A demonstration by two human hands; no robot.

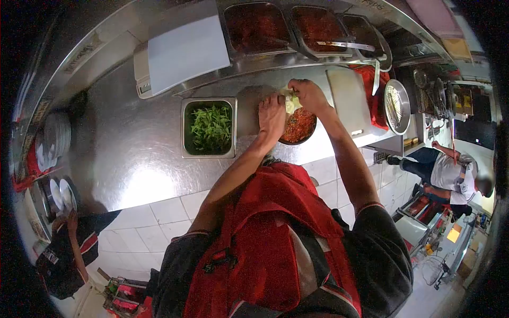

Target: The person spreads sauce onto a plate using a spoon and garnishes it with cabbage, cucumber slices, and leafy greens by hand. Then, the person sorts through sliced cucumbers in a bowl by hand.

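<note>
A round dark bowl (297, 142) stands on the steel counter, filled with chopped red-orange food (301, 125). Pale yellow-white pieces (290, 105) lie at its far side, between my two hands. My left hand (272, 114) is at the bowl's left edge with its fingers curled; what they grip, if anything, is hidden. Over the bowl's far right side, my right hand (309, 95) is closed, thumb and fingers drawn together near the pale pieces. Anything inside its grasp is too small to make out. Left of the bowl sits a square steel pan (209, 157) of green leaves (211, 127).
Behind are deep trays of red sauce (256, 26) and a white-topped scale (188, 52). A cutting board (347, 100) and a steel bowl (397, 107) stand right. One co-worker (66, 259) handles plates at left; another person (450, 172) stands far right.
</note>
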